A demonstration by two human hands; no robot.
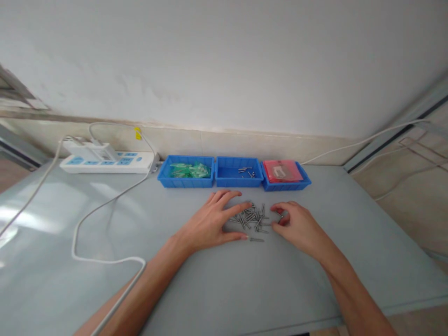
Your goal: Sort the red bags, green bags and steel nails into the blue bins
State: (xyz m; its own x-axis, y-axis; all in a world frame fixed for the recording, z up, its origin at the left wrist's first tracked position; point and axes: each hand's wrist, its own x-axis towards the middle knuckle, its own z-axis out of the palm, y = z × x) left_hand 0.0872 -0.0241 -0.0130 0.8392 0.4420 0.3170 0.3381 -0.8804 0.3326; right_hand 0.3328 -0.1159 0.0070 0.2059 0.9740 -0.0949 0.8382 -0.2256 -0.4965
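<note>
A loose pile of metal screws [250, 216] lies on the grey table in front of the blue bins. My left hand [219, 219] rests at the pile's left side, fingers spread, its thumb tip at a single screw [256, 240] just in front of the pile. To the right of the pile, my right hand [292, 223] has curled fingers around a small metal screw [280, 217]. The middle blue bin [239, 182] holds several screws [251, 174].
The left blue bin [185, 184] holds green plastic packets [191, 170]; the right bin [287, 186] holds a red packet [283, 171]. A white power strip [108, 162] stands at the back left. A white cable [105, 261] crosses the table and my left forearm.
</note>
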